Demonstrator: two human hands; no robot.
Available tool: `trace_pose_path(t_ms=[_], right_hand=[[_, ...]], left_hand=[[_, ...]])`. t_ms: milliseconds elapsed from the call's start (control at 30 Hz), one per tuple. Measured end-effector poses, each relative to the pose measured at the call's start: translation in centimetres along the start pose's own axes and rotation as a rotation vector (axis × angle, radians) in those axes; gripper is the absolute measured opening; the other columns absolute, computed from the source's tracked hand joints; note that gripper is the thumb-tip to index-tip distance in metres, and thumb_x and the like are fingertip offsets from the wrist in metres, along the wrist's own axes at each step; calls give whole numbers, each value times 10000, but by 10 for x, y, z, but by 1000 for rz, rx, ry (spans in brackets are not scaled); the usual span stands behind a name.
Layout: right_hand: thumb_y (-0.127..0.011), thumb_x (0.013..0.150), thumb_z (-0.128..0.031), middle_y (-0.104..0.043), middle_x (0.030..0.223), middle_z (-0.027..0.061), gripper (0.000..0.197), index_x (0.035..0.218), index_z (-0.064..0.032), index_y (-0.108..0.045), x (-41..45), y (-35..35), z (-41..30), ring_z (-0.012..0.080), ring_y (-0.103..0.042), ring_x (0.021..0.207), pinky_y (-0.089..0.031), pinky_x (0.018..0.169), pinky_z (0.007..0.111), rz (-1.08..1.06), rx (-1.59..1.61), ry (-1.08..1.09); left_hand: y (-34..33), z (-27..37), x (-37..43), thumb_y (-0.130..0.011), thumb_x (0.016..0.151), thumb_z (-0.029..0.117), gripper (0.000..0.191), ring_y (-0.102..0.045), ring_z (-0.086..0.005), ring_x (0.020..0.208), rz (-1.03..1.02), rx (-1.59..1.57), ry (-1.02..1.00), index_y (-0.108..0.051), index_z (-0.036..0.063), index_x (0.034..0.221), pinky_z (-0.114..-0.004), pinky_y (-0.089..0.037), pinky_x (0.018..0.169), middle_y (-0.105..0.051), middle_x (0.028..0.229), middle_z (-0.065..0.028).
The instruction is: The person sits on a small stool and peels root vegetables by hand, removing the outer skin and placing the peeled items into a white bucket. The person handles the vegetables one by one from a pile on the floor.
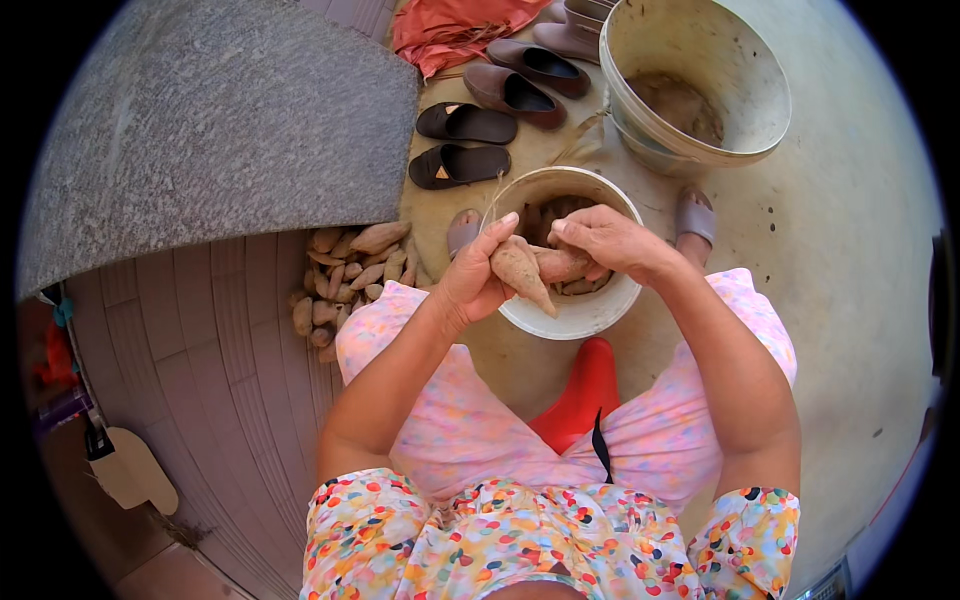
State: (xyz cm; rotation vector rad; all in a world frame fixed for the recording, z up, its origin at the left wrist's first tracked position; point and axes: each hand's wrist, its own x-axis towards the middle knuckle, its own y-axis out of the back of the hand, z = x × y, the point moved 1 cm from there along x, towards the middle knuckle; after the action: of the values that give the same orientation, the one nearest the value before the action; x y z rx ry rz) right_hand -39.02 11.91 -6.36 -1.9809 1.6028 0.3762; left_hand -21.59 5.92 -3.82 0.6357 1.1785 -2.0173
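Note:
My left hand [476, 277] is closed around soil-coated sweet potatoes above a white plastic bucket [559, 330]. One tapered sweet potato [523, 276] points down towards me. Behind it lies a rounder, reddish sweet potato [561, 264], gripped at its far end by my right hand [619, 240]. Whether the two tubers are joined at the stem cannot be told. A thin root strand rises by my left thumb. More sweet potatoes show inside the bucket under my hands, partly hidden by them.
Left of my knee, a pile of sweet potatoes [352, 270] lies below a grey stone slab [247, 127]. Beyond the bucket are black slippers [465, 165], brown shoes [517, 94], a red plastic bag [457, 34] and a larger white bucket [697, 154] with soil inside. A red seat [581, 394] is beneath me.

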Motion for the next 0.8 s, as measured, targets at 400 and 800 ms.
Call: trace_pose_path(t_ms=[400,800], right_hand=[[-612,779,-124,-600,851,50,309,1058,-6,-550,-4,5,-4,111,-564,733,-462,610,233,-102,114,-43],[-607,666,47,-565,918,85,435,1088,43,-500,-8,20,-14,152,-550,829,-436,792,250,31,560,163]], left_hand=[[10,-8,18,-448,866,493,548,-584,-216,843,-108,-17,-71,-581,-37,822,-345,-468,810,-607,838,-140],[20,16,21,-550,782,162,251,-595,-274,695,11,-139,-22,-532,-38,933,-432,-508,672,-588,828,-162]])
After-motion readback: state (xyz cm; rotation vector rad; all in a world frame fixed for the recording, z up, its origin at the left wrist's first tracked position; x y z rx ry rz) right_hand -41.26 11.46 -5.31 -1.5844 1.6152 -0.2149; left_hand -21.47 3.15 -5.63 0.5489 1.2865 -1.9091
